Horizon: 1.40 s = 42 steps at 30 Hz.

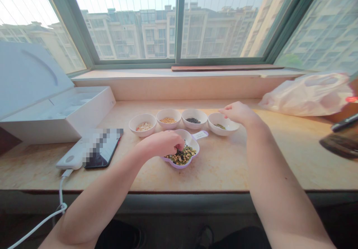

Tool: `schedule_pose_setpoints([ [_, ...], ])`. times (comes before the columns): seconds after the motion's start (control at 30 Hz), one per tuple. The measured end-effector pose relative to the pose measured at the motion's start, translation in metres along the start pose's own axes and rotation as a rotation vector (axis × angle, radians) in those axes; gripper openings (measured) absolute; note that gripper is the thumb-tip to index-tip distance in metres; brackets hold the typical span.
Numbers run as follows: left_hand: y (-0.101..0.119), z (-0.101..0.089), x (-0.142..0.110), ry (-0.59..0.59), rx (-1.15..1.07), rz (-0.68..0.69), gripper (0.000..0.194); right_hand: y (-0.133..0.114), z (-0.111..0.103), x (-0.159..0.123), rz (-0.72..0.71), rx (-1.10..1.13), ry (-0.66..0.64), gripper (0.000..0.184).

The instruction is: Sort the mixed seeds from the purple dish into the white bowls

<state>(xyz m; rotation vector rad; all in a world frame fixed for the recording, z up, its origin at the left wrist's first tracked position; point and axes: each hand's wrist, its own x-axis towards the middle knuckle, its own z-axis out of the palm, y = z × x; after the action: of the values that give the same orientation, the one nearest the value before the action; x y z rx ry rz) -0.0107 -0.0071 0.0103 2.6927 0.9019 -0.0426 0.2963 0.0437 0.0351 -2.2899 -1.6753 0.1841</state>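
Observation:
A lilac-rimmed dish [195,135] with a short handle holds mixed beans [183,155] near the ledge's front. My left hand [160,143] reaches into it, fingertips pinched down among the beans. Behind it stand several small white bowls in a row: pale pieces [142,124], yellow grains [168,118], black beans [194,118] and a few green beans [223,124]. My right hand [237,113] hovers over the rightmost bowl, fingers drawn together pointing down; what they hold is too small to see.
An open white box [56,111] sits at the left, with a phone [102,152] and a white power bank [69,159] with cable beside it. A plastic bag [307,92] lies at the right, dark objects [339,141] at the far right edge. Windows stand behind the ledge.

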Motion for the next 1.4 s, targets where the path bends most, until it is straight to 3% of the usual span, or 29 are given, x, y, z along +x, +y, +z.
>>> schedule_pose_setpoints([
  [0.27,0.005,-0.008,-0.005,0.009,-0.009,-0.013,0.041,-0.002,0.000,-0.001,-0.026,0.023,0.009,0.029],
  [0.63,0.004,-0.009,-0.004,-0.007,-0.027,-0.054,0.035,0.000,0.007,0.002,-0.054,0.024,0.049,0.027],
  [0.73,0.002,-0.007,-0.004,0.070,-0.035,-0.047,0.033,-0.006,0.009,0.000,-0.140,0.108,0.118,0.024],
  [0.83,0.000,-0.006,-0.002,0.249,-0.014,-0.037,0.029,-0.022,0.013,-0.009,-0.322,0.266,0.135,0.022],
  [0.9,-0.002,-0.006,0.000,0.394,-0.002,-0.045,0.026,-0.035,0.016,-0.020,-0.440,0.410,0.017,0.024],
  [1.0,-0.005,-0.006,0.002,0.588,-0.015,-0.046,0.021,-0.054,0.024,-0.038,-0.564,0.610,-0.283,0.033],
  [1.13,-0.006,-0.005,0.004,0.721,-0.047,-0.019,0.014,-0.069,0.039,-0.053,-0.693,0.756,-0.671,0.038],
  [1.23,-0.005,-0.005,0.004,0.734,-0.033,-0.005,0.012,-0.073,0.050,-0.055,-0.715,0.874,-0.755,0.041],
  [1.4,-0.008,-0.006,0.004,0.732,0.007,0.010,0.011,-0.075,0.060,-0.055,-0.686,0.985,-0.716,0.042],
])
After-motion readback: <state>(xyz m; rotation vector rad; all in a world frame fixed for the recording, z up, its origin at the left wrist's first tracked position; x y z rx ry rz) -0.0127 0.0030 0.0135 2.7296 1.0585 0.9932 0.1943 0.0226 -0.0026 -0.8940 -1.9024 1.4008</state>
